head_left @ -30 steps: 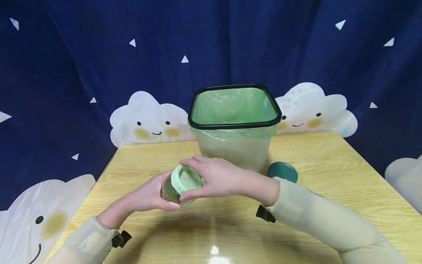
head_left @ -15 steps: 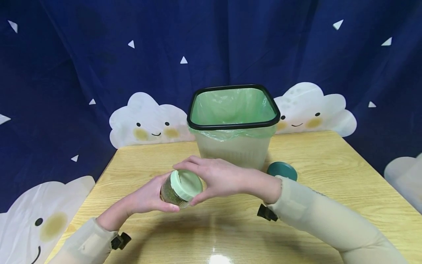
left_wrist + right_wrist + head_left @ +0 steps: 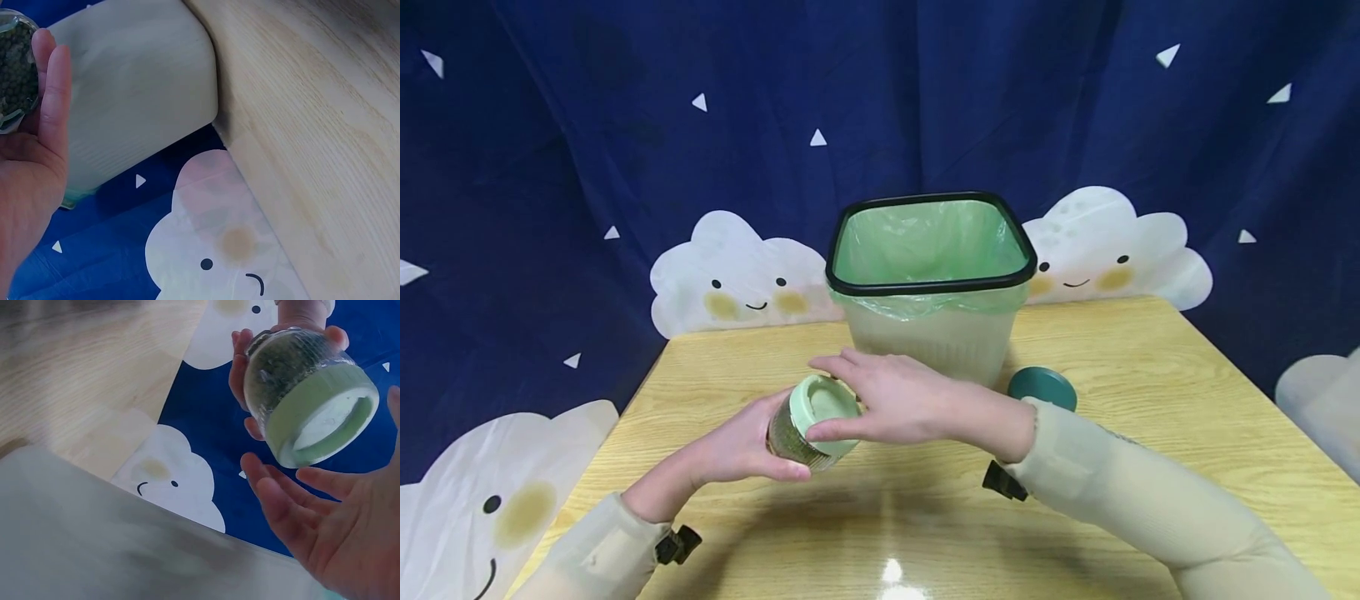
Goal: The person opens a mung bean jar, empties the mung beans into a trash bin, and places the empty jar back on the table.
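My left hand (image 3: 737,442) grips a clear jar (image 3: 790,437) filled with small, round, dark green beans, holding it tilted above the table. Those beans (image 3: 17,72) show through its glass in the left wrist view. A pale green screw lid (image 3: 325,419) sits on the jar's mouth and faces my right hand (image 3: 895,400). The right hand's fingers are spread loosely around the lid; in the right wrist view (image 3: 337,525) their tips are right by its rim, not curled round it. In the head view the thumb overlaps the lid's face.
Behind the hands stands a cream waste bin (image 3: 932,337) with a black rim and a green bag lining. A dark green round disc (image 3: 1042,387) lies on the wooden table (image 3: 1120,500) to the bin's right. A navy curtain (image 3: 880,92) with clouds hangs behind.
The right hand turns back and forth at the lid; its thumb dropped to the lid's lower edge, then came up over its face. The left hand keeps the jar nearly in place.
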Available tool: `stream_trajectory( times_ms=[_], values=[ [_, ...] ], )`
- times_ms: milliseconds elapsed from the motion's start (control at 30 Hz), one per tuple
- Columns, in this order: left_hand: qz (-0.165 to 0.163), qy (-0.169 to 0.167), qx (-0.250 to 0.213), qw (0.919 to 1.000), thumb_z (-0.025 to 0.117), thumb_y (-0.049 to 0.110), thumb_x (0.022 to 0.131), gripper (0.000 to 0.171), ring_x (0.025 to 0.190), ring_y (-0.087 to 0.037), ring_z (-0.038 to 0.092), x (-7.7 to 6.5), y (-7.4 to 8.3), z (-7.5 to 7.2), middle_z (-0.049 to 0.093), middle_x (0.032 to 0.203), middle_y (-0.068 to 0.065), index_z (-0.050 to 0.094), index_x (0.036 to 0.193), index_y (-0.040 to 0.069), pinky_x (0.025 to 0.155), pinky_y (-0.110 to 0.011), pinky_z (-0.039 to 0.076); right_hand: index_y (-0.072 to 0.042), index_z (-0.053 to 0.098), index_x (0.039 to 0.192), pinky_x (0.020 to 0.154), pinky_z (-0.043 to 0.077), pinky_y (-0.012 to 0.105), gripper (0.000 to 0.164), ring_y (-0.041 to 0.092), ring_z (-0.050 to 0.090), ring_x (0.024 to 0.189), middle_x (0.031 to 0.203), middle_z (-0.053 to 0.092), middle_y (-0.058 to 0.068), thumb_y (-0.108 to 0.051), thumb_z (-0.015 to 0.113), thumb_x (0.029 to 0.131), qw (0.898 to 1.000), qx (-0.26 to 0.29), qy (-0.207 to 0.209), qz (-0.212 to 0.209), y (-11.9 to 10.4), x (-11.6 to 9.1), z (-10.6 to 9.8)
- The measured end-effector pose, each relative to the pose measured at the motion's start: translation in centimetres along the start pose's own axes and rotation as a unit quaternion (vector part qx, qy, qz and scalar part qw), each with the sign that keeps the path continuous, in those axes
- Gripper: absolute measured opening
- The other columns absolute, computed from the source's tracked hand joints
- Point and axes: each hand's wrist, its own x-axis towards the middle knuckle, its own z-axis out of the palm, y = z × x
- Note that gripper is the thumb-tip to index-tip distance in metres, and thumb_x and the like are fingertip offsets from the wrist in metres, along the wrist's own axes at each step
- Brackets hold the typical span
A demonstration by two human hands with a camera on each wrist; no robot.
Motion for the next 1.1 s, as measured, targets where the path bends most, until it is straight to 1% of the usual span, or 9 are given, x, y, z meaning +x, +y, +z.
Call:
stream_trajectory(
  times_ms=[100, 200, 267, 300, 467, 667, 833, 967, 1100],
  values=[
    [-0.001, 0.003, 0.004, 1.0, 0.082, 0.014, 0.073, 0.068, 0.098, -0.02, 0.062, -0.02, -0.03, -0.05, 0.063, 0.112, -0.005, 0.048, 0.131, 0.003, 0.087, -0.035, 0.052, -0.02, 0.048, 0.14, 0.081, 0.049, 0.031, 0.072, 0.01, 0.058, 0.098, 0.12, 0.057, -0.005, -0.066, 0.058, 0.085, 1.0, 0.011, 0.002, 0.008, 0.1, 0.05, 0.09],
    [-0.006, 0.003, 0.005, 1.0, 0.082, 0.016, 0.073, 0.069, 0.098, -0.02, 0.062, 0.0, 0.01, -0.07, 0.063, 0.112, -0.005, 0.048, 0.132, 0.004, 0.086, -0.035, 0.052, -0.019, 0.051, 0.135, 0.077, 0.048, 0.027, 0.068, 0.009, 0.057, 0.094, 0.113, 0.059, -0.007, -0.062, 0.064, 0.084, 1.0, 0.028, 0.002, -0.002, 0.25, 0.07, 0.15],
    [-0.01, 0.003, 0.005, 0.9999, 0.083, 0.017, 0.073, 0.069, 0.097, -0.02, 0.062, 0.01, 0.05, -0.05, 0.063, 0.111, -0.004, 0.048, 0.132, 0.005, 0.086, -0.035, 0.052, -0.018, 0.05, 0.136, 0.076, 0.048, 0.027, 0.07, 0.011, 0.058, 0.093, 0.113, 0.058, -0.006, -0.061, 0.066, 0.083, 0.999, 0.033, -0.001, -0.012, 0.33, 0.02, 0.1],
    [-0.012, 0.004, 0.006, 0.9999, 0.083, 0.018, 0.073, 0.069, 0.097, -0.02, 0.062, 0.0, 0.06, -0.04, 0.063, 0.11, -0.003, 0.048, 0.132, 0.006, 0.086, -0.035, 0.052, -0.018, 0.049, 0.137, 0.076, 0.048, 0.027, 0.071, 0.012, 0.058, 0.091, 0.114, 0.058, -0.006, -0.06, 0.067, 0.083, 0.999, 0.031, -0.003, -0.017, 0.37, -0.03, 0.05],
    [-0.011, 0.003, 0.005, 0.9999, 0.083, 0.018, 0.073, 0.068, 0.096, -0.02, 0.062, -0.1, -0.09, -0.04, 0.064, 0.109, -0.002, 0.049, 0.132, 0.008, 0.086, -0.035, 0.051, -0.02, 0.04, 0.146, 0.085, 0.049, 0.032, 0.081, 0.013, 0.06, 0.102, 0.13, 0.054, -0.004, -0.057, 0.07, 0.081, 0.999, 0.014, -0.012, -0.044, 0.56, -0.31, -0.22],
    [-0.006, 0.007, 0.013, 0.9999, 0.083, 0.018, 0.073, 0.067, 0.096, -0.019, 0.062, -0.13, -0.27, -0.11, 0.064, 0.107, -0.003, 0.05, 0.13, 0.005, 0.086, -0.035, 0.051, -0.022, 0.032, 0.151, 0.091, 0.047, 0.035, 0.089, 0.015, 0.056, 0.114, 0.141, 0.048, -0.004, -0.051, 0.076, 0.079, 0.998, 0.025, -0.017, -0.058, 0.59, -0.52, -0.4],
    [-0.013, 0.011, 0.023, 0.9996, 0.083, 0.019, 0.073, 0.067, 0.096, -0.019, 0.062, -0.11, -0.05, -0.06, 0.064, 0.108, -0.002, 0.05, 0.129, 0.005, 0.087, -0.034, 0.051, -0.022, 0.029, 0.153, 0.093, 0.047, 0.037, 0.091, 0.015, 0.054, 0.12, 0.144, 0.046, -0.002, -0.06, 0.07, 0.081, 0.999, 0.025, -0.011, -0.032, 0.26, -0.42, -0.43],
    [-0.012, 0.006, 0.015, 0.9998, 0.083, 0.017, 0.073, 0.068, 0.098, -0.019, 0.062, -0.08, 0.05, -0.01, 0.063, 0.11, -0.002, 0.049, 0.131, 0.006, 0.087, -0.035, 0.051, -0.02, 0.036, 0.15, 0.091, 0.048, 0.038, 0.084, 0.015, 0.056, 0.116, 0.138, 0.051, -0.002, -0.065, 0.062, 0.083, 1.0, 0.016, -0.003, -0.005, 0.0, -0.18, -0.28],
    [-0.009, 0.0, 0.001, 1.0, 0.082, 0.013, 0.074, 0.068, 0.098, -0.02, 0.062, -0.11, -0.02, 0.05, 0.062, 0.111, -0.004, 0.048, 0.132, 0.006, 0.087, -0.035, 0.052, -0.022, 0.042, 0.146, 0.088, 0.049, 0.038, 0.078, 0.014, 0.058, 0.111, 0.133, 0.055, -0.003, -0.068, 0.057, 0.085, 1.0, -0.006, -0.01, 0.007, -0.13, -0.08, -0.04]
  ],
)
